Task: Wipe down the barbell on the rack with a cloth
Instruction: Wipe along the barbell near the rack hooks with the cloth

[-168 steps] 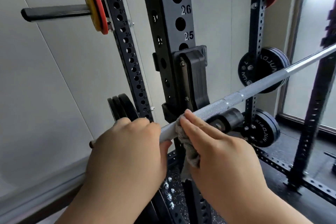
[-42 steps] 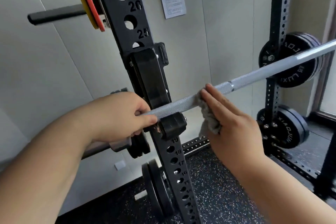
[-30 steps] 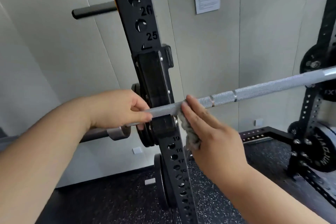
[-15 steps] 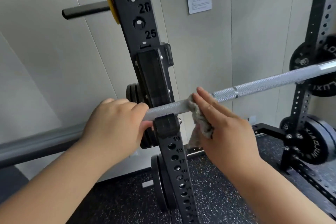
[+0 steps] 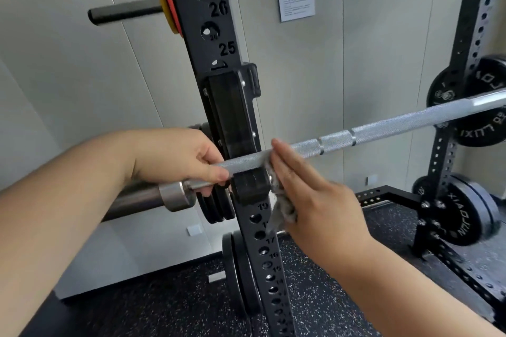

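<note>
barbell [image 5: 383, 128] sits in the rack hook [image 5: 250, 189]; left hand [image 5: 175, 156] wrapped round it for steadiness, right hand [image 5: 315, 200] flat-fingered, pressing cloth [image 5: 282, 213] on.

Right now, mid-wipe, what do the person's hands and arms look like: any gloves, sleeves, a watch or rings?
Both are bare. The left hand and right hand wear no gloves, and no ring shows on the fingers in view. The left forearm and right forearm are uncovered as far as the frame reaches, with no sleeve, cuff, watch or wristband showing.
</note>
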The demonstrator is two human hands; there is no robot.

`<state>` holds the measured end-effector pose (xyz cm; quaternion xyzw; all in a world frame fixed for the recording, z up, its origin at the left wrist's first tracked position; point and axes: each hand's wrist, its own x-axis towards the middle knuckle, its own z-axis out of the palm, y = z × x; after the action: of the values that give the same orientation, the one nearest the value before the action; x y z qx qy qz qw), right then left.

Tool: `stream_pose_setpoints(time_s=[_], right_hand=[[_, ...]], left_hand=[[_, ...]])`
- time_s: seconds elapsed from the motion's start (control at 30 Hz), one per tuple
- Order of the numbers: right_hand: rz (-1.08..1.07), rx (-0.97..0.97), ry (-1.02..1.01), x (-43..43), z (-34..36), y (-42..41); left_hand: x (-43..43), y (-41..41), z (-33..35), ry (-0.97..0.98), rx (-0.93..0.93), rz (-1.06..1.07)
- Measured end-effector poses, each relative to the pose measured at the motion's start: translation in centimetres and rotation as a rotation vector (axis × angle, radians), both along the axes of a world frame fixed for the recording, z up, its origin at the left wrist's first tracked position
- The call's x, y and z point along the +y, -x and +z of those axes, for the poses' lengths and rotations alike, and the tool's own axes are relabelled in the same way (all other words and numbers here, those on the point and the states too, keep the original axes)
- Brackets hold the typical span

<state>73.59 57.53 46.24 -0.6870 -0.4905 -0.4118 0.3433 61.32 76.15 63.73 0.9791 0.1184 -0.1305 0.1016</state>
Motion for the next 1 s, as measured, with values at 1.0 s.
stream_pose_setpoints(time_s=[1.0], right_hand=[[0.119, 0.034, -0.08, -0.2, -0.8, -1.0]], left_hand=[[-1.4, 1.7, -10.7, -1.105, -0.973, -0.04]])
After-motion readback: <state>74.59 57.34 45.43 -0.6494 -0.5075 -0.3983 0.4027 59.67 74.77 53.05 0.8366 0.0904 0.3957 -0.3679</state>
